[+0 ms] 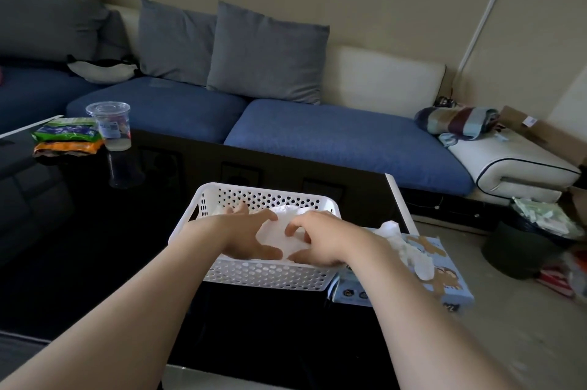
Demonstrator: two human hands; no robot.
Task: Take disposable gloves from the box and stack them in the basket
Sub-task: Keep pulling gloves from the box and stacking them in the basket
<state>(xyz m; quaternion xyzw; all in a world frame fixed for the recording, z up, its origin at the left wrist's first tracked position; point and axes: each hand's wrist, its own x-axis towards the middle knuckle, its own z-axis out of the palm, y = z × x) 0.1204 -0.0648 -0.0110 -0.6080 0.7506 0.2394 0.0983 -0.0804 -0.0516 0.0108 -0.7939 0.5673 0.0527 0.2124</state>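
A white perforated basket (260,276) sits on the black glossy table in front of me. Thin white disposable gloves (279,237) lie inside it. My left hand (244,232) rests flat on the gloves with fingers spread. My right hand (317,242) is beside it in the basket, fingers bent down onto the gloves; whether it pinches one is hidden. Just right of the basket lies the light blue glove box (444,281), with crumpled white gloves (409,246) sticking out of its top.
A clear plastic cup (109,125) and snack packets (65,138) stand at the table's (95,246) far left. A blue sofa (317,135) with grey cushions runs behind. A dark bin (521,246) and clutter sit on the floor at right.
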